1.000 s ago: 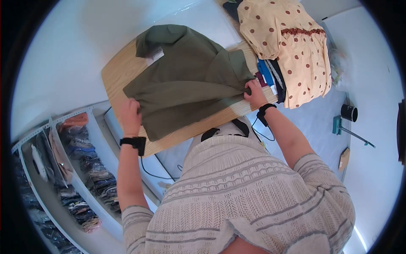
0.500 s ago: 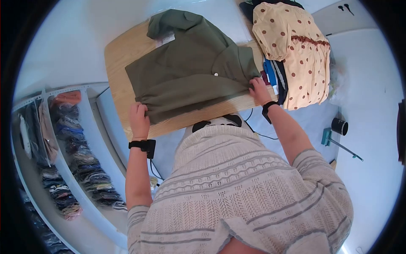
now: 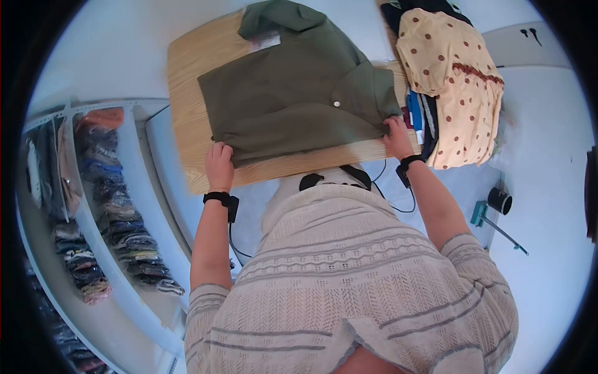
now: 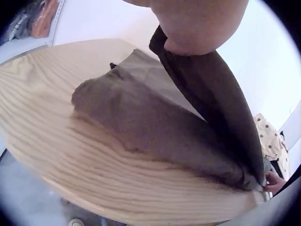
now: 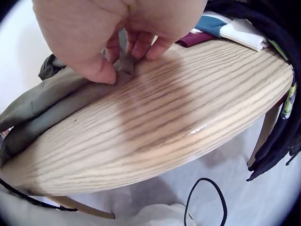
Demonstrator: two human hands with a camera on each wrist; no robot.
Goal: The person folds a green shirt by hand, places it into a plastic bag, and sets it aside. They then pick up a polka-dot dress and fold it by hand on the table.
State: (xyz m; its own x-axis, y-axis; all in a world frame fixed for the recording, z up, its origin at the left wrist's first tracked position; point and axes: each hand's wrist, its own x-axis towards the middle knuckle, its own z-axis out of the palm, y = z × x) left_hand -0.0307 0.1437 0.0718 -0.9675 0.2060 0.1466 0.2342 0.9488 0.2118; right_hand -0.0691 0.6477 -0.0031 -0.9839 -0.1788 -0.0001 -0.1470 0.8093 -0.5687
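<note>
An olive green garment (image 3: 293, 93) lies across the wooden table (image 3: 187, 93), with a pale button near its right part. At its near left corner my left hand (image 3: 220, 165) grips the edge; in the left wrist view that hand (image 4: 200, 23) holds a strip of the cloth (image 4: 211, 89) raised above the layer beneath. My right hand (image 3: 398, 138) pinches the near right corner. Seen from the right wrist, the thumb and fingers of that hand (image 5: 117, 37) close round gathered cloth (image 5: 61, 94) just above the wood.
Folded clothes, topped by a cream dotted garment (image 3: 467, 118), are stacked at the table's right. Shelves (image 3: 87, 206) of bagged clothes stand at the left. A black bin (image 3: 499, 201) and a teal-headed tool (image 3: 478, 213) are on the floor at the right.
The near edge of the garment has been drawn up and folded over, showing the button and more of the table's front. Both hands still hold the cloth; the head view has shifted.
</note>
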